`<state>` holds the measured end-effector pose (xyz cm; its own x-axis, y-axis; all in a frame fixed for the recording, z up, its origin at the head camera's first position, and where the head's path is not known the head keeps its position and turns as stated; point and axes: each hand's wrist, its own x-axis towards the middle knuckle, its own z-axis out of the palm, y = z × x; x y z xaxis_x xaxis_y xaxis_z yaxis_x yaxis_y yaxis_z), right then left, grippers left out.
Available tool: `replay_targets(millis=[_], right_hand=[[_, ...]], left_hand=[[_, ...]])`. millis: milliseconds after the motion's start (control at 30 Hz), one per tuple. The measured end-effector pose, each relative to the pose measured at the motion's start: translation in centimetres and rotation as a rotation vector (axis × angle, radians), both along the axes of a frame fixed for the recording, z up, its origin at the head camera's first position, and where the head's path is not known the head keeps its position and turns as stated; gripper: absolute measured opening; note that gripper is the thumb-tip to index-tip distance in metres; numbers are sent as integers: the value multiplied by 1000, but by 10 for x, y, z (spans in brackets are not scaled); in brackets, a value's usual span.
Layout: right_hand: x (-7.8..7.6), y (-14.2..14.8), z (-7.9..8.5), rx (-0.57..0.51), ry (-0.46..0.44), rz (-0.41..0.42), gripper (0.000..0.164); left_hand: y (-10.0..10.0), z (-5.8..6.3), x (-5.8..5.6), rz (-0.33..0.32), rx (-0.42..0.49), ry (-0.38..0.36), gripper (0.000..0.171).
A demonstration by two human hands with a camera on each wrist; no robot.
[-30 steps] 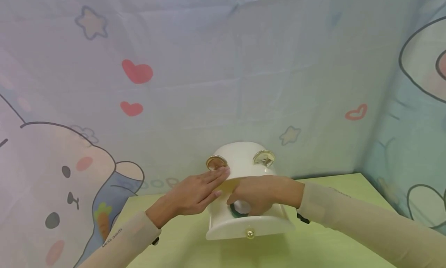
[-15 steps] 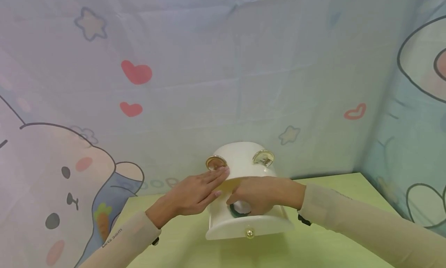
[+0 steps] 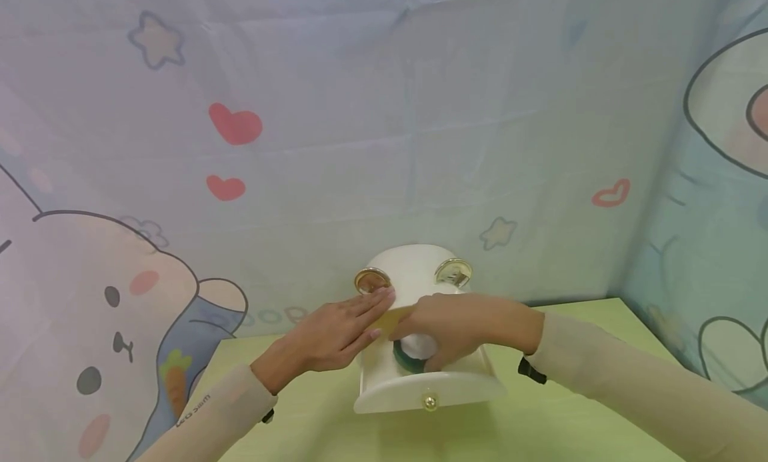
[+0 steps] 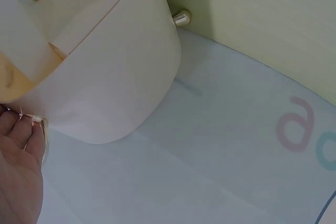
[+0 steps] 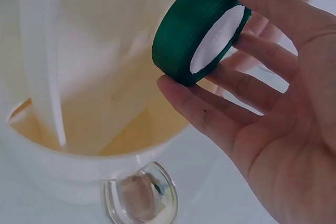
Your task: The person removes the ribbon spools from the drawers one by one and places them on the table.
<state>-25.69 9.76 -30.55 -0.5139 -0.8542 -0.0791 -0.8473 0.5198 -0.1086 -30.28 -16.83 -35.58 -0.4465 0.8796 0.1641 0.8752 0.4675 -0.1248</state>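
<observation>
A spool of green ribbon (image 3: 408,361) with a white core is pinched between the thumb and fingers of my right hand (image 3: 453,325), over the pulled-out drawer (image 3: 396,394) of a white rounded box (image 3: 414,269). The right wrist view shows the ribbon spool (image 5: 184,30) tilted in my fingertips, above the drawer's interior. My left hand (image 3: 333,332) rests with straight fingers on the box's top edge, beside the left gold ear-shaped piece (image 3: 372,281). In the left wrist view, my left hand's fingertips (image 4: 34,140) touch the box near that ear.
A round gold knob (image 3: 430,402) sits on the drawer front. The right gold ear (image 3: 454,273) stands on the box's top. Beneath is a light green table (image 3: 288,409), with a cartoon-printed cloth (image 3: 336,149) hanging behind it.
My right hand has lifted slightly up and to the right with the ribbon spool, showing more of its green side. My left hand, the box and the drawer stay where they were.
</observation>
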Motion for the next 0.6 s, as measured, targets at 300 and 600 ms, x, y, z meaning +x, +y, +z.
replay_targets(millis=[300, 600], right_hand=[[8, 15, 17, -84, -10, 21, 53], [17, 34, 22, -97, 7, -8, 52]], left_hand=[[2, 0, -1, -4, 2, -3, 61], [3, -1, -3, -8, 8, -5, 61]])
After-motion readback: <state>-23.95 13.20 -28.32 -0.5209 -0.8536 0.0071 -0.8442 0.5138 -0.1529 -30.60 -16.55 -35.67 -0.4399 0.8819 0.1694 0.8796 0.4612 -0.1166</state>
